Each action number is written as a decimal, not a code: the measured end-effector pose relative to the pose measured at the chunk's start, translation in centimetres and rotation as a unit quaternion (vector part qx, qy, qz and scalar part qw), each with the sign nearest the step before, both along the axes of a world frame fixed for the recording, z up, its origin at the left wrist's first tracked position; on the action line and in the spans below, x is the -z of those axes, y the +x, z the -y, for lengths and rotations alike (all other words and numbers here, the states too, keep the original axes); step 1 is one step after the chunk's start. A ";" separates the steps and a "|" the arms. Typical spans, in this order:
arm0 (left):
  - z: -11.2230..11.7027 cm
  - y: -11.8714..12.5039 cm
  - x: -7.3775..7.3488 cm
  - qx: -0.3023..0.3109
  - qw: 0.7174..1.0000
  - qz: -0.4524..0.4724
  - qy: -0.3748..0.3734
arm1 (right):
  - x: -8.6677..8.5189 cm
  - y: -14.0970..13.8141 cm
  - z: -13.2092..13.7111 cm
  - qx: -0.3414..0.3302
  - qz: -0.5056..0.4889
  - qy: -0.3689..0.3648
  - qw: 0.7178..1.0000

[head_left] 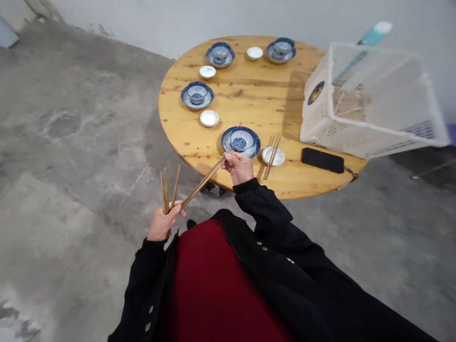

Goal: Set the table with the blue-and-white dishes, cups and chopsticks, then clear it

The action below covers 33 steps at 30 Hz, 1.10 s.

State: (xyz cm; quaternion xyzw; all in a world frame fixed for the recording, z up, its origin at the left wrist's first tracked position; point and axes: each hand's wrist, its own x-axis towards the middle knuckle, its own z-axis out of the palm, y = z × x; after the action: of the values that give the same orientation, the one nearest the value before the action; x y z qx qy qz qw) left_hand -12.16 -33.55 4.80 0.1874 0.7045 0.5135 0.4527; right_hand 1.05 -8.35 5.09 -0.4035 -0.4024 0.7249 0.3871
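Observation:
My left hand [164, 221] is closed round several wooden chopsticks [165, 192], which stick up from the fist. My right hand [239, 167] pinches the far ends of more chopsticks [203, 181], whose near ends touch my left fingers. Just beyond the right hand, a clear-looking bowl [242, 137] sits on a blue-patterned plate [225, 141] near the table's front edge. To the right, a pair of chopsticks [272, 156] rests across a small white dish [279, 157].
The round wooden table [249, 102] bears more blue plates with bowls [197, 94] and small white dishes [209, 118]. A white plastic crate [317, 114] overhangs its right side, with a teal-handled item [374, 35] sticking out. A black phone [322, 160] lies before the crate.

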 end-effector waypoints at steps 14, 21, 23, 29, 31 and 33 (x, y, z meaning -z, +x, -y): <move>-0.4 -6.8 2.7 0.005 0.999 0.037 -0.018 | 2.7 -6.8 0.2 0.044 0.018 -0.047 0.998; -5.1 -12.9 3.1 0.033 0.998 0.017 -0.050 | 4.5 -12.5 -2.0 0.030 0.000 -0.100 0.994; -7.1 -15.1 3.0 0.051 0.997 0.015 -0.060 | 4.9 -13.9 -3.3 0.034 0.012 -0.111 0.993; -16.1 -20.6 2.8 0.121 0.991 0.005 -0.052 | 4.9 -16.4 -10.3 0.112 0.044 -0.093 0.988; -19.6 -21.6 3.1 0.135 0.990 0.000 -0.042 | 4.7 -16.8 -13.3 0.135 0.052 -0.084 0.986; -22.9 -22.2 3.8 0.137 0.990 -0.005 -0.032 | 4.6 -17.1 -16.1 0.154 0.070 -0.082 0.982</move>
State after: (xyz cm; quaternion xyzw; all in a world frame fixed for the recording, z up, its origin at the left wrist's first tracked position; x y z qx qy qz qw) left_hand -34.35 -10.63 1.02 0.2699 0.6907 0.4228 0.5209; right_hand -16.09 7.76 0.45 -0.5404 -0.3009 0.6572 0.4306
